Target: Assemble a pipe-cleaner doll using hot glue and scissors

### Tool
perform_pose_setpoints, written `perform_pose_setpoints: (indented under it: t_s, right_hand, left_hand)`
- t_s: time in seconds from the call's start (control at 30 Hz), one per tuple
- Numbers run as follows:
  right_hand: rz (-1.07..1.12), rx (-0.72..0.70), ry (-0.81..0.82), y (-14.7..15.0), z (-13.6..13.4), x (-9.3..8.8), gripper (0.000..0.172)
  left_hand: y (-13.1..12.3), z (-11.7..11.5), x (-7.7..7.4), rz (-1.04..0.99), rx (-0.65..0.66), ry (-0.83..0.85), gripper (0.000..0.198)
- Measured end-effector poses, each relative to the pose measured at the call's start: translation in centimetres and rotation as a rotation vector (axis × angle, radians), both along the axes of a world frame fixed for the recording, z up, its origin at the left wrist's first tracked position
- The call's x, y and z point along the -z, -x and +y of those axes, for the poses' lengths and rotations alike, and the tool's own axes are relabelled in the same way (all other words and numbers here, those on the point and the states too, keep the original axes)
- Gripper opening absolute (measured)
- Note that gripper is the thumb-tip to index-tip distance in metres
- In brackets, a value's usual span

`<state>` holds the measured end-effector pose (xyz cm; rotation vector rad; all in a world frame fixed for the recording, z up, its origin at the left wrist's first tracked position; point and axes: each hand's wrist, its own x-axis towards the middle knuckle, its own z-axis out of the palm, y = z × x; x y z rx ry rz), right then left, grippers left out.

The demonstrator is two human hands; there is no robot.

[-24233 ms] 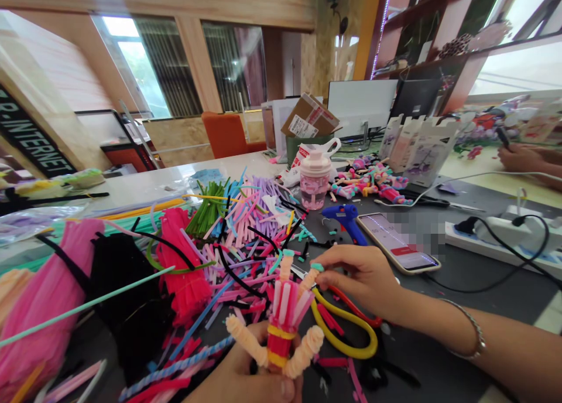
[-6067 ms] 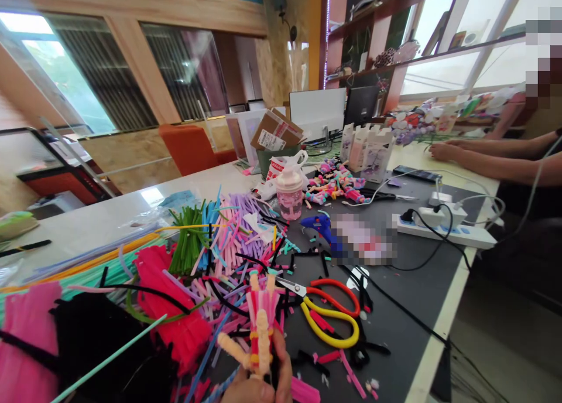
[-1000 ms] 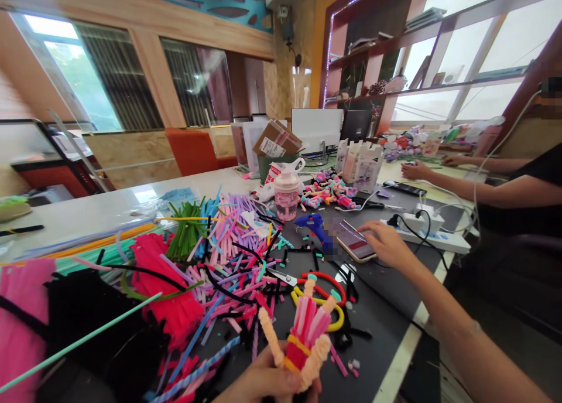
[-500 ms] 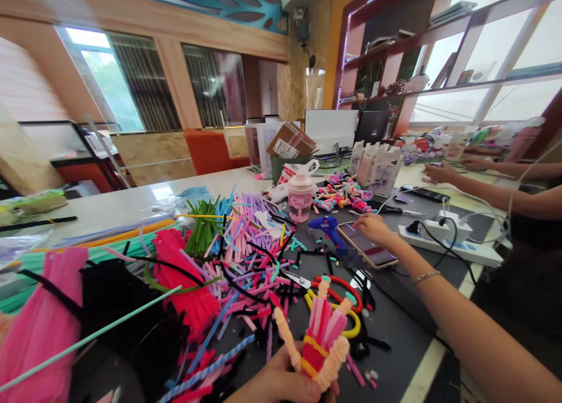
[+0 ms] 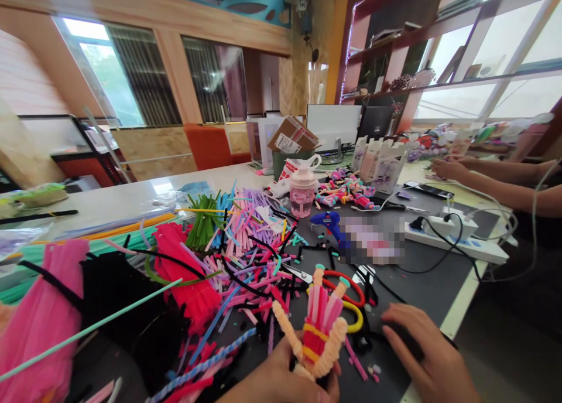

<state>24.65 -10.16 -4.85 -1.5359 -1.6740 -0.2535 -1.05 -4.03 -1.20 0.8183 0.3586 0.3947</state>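
My left hand (image 5: 278,375) is closed around a pipe-cleaner doll (image 5: 317,335) at the bottom middle. The doll has peach arms, a red and yellow middle, and pink parts with peach and teal tips pointing up. My right hand (image 5: 428,353) hovers near the table's right edge with nothing in it, fingers apart and partly curled. Just beyond the doll lie scissors (image 5: 355,316) with red and yellow handles. A blue glue gun (image 5: 330,224) rests farther back, beside the phone (image 5: 373,240), which is covered by a pixelated patch.
Cut pipe cleaners (image 5: 246,215) in many colours pile up at the left and middle. A pink-lidded bottle (image 5: 302,195) stands behind them. A white power strip (image 5: 456,242) with cables sits at right. A co-worker's hands (image 5: 452,168) are at far right.
My right hand has left the phone and come back toward me, to the right of the doll. My left hand still holds the doll in nearly the same place.
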Motion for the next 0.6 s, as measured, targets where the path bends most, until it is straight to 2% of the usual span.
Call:
perform_pose_setpoints:
  t_s: [0.07, 0.2, 0.37, 0.6]
  right_hand:
    - [-0.039, -0.026, -0.008, 0.4, -0.5, 0.6, 0.017]
    - [-0.113, 0.095, 0.004, 0.1, 0.1, 0.7, 0.028]
    - [-0.227, 0.123, 0.087, -0.5, 0.6, 1.1, 0.039]
    - [-0.348, 0.144, 0.139, -0.7, 0.8, 2.0, 0.051]
  left_hand:
    - [0.2, -0.1, -0.6, 0.027, -0.020, 0.019, 0.049]
    - [0.4, 0.1, -0.9, 0.105, -0.060, 0.102, 0.044]
    - [-0.4, 0.3, -0.3, -0.005, -0.032, 0.043, 0.042]
    - [-0.6, -0.6, -1.5, 0.030, -0.117, 0.076, 0.036]
